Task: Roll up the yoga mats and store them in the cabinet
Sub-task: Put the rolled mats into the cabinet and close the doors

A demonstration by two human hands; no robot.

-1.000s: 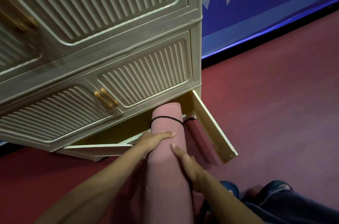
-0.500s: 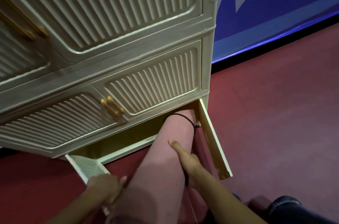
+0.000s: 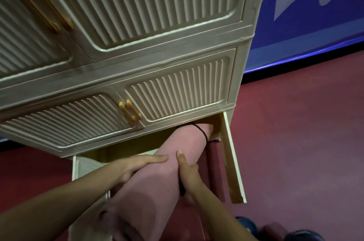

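Rolled pink mat [image 3: 157, 177], frame centre-bottom, far end inside the cabinet [image 3: 137, 59] bottom bay. Left hand [image 3: 136, 167] flat on top, fingers straight. Right hand [image 3: 187, 171] grips its side. Probably light, soft, grippy; hold mid-roll.

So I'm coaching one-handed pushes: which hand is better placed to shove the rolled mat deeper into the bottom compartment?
Probably the right hand: it grips the pink mat from the side, while the left hand lies flat on top.
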